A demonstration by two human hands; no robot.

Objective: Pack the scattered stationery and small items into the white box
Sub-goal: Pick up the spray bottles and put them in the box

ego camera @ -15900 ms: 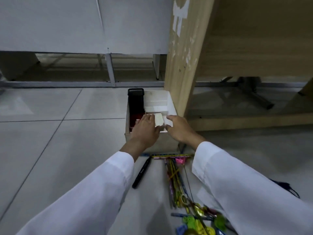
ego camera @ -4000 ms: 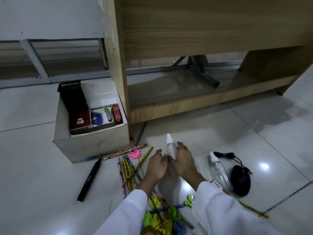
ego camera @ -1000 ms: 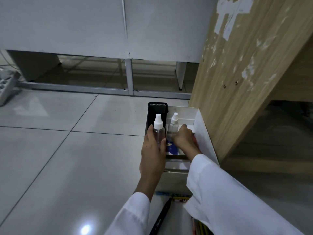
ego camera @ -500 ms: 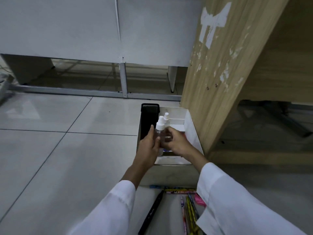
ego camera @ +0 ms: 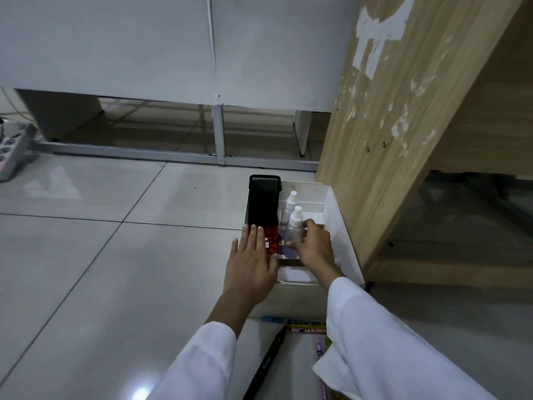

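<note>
Several pencils (ego camera: 307, 329) and a black marker (ego camera: 266, 365) lie nearest me on the floor. My left hand (ego camera: 251, 264) is flat and empty; my right hand (ego camera: 313, 245) grips the near spray bottle (ego camera: 294, 226) by its slick, light body (thin plastic, I judge). Both bottles stand upright in the white box (ego camera: 340, 241) — beside the black mesh holder (ego camera: 264, 202).

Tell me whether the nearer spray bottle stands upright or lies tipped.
Upright: the nearer spray bottle stands in the white box, white cap on top, with the right hand around its body.
</note>
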